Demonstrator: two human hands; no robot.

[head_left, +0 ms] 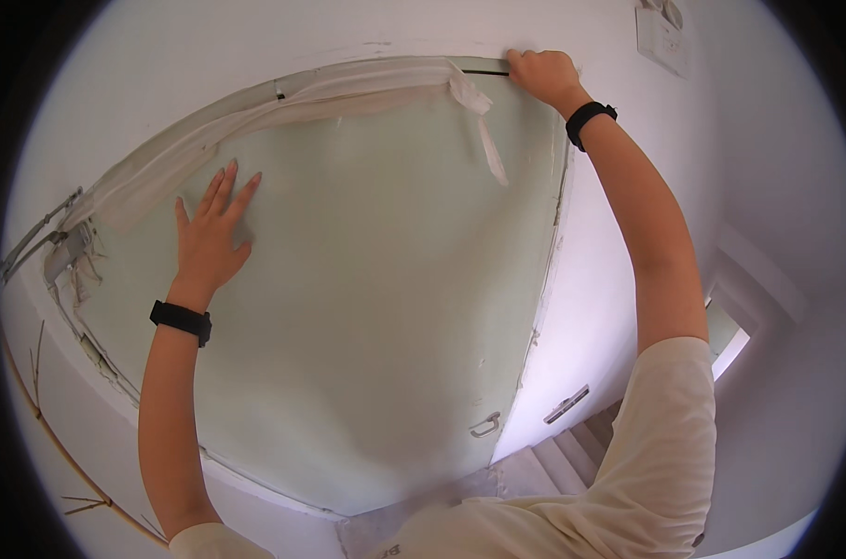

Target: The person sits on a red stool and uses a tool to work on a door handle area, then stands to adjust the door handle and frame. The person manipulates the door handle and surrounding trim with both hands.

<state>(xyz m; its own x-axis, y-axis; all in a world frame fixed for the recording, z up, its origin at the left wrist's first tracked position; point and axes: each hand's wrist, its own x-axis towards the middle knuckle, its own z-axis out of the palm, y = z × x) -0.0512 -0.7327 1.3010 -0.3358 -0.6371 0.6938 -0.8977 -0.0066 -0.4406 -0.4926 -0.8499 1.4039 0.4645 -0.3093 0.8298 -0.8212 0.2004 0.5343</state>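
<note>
A pale green door [376, 270] with a lever handle [485, 426] fills the middle of the view. My left hand [213, 233] lies flat against its upper left part, fingers spread, holding nothing. At the door's top right corner, my right hand [546, 76] is closed against the top edge; whatever its fingers grip is hidden. Crumpled whitish masking film [348, 93] runs along the top of the door. Its right end hangs down as a torn strip [491, 149], just left of my right hand. Between strip and hand, a dark gap shows at the top edge.
A metal door closer arm [39, 233] juts out at the upper left, with ragged film beside it. Bare branches [78, 466] stand at the lower left. Stairs [563, 456] descend at the lower right. An emergency light [661, 42] is on the wall at the upper right.
</note>
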